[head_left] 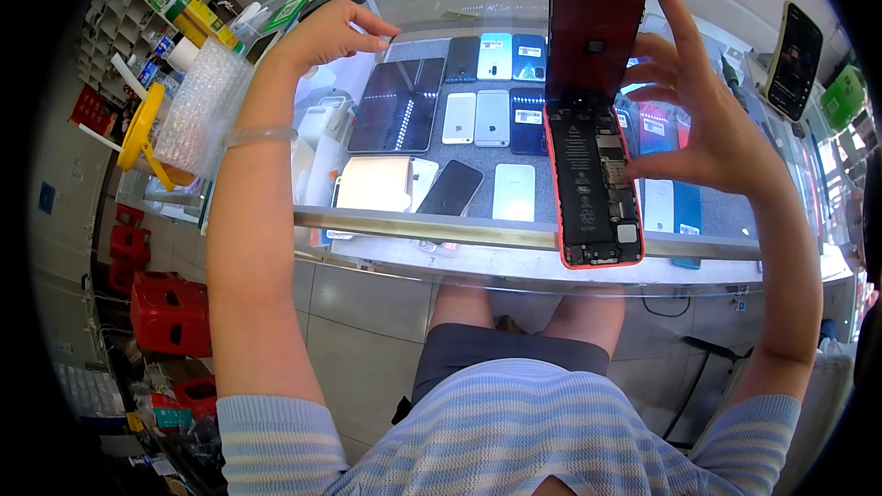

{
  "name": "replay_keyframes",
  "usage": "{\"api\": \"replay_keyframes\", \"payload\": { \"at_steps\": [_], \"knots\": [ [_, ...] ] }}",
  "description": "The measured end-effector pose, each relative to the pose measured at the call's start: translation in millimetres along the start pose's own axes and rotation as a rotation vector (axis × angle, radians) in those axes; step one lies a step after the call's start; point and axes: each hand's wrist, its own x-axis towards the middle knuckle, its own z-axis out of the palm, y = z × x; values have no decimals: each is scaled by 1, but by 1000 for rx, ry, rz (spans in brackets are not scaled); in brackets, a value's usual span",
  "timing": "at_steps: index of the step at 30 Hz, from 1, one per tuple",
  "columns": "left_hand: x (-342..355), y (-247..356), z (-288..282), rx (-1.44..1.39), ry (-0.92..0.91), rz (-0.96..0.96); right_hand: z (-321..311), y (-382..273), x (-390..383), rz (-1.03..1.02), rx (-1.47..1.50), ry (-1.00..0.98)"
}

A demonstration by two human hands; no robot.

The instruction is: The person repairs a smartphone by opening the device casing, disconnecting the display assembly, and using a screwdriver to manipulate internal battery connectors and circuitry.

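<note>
An opened smartphone with a red-orange frame (585,193) stands in my right hand (706,124). Its screen panel (595,60) is swung up from the top end, exposing the black battery (576,184) and circuit boards. My thumb presses the right side of the body, while the index finger reaches the panel's upper right corner. Over the far left of the glass counter, my left hand (335,35) is closed in a pinch. A small dark bit shows at its fingertips, too small to name. A pale bangle (261,136) circles that wrist.
Under the counter glass lie several phones (492,118) and a dark tablet (397,107). A phone propped upright (794,62) stands at the right. Bubble wrap (200,115), a yellow ring-shaped object (140,129) and a yellow-green can (197,18) crowd the left. Red stools (170,312) stand below.
</note>
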Motion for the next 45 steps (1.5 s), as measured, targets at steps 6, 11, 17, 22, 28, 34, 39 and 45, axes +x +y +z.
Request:
{"api": "replay_keyframes", "payload": {
  "at_steps": [6, 11, 17, 22, 28, 34, 39, 45],
  "knots": [
    [-38, 54, 11, 477, -76, -46, -1, -5, 2, 43, 39, -18],
    [-104, 85, 30, 581, -126, 72, -3, -13, 1, 33, 22, -14],
    [-209, 86, 102, 430, 211, 243, -13, 2, 10, -167, 117, -194],
    [-221, 73, 133, 363, 472, 320, -16, -6, 7, -71, 104, -209],
    [-219, 63, 137, 422, 650, 566, 3, 0, 6, -134, 14, 64],
    [-216, 64, 133, 415, 645, 600, -3, -7, 2, -55, 47, 0],
    [-222, 59, 136, 473, 667, 590, -1, -5, 3, -100, 57, 5],
    [-221, 52, 143, 454, 760, 647, -2, -4, 2, -113, 77, -2]
  ]
}}
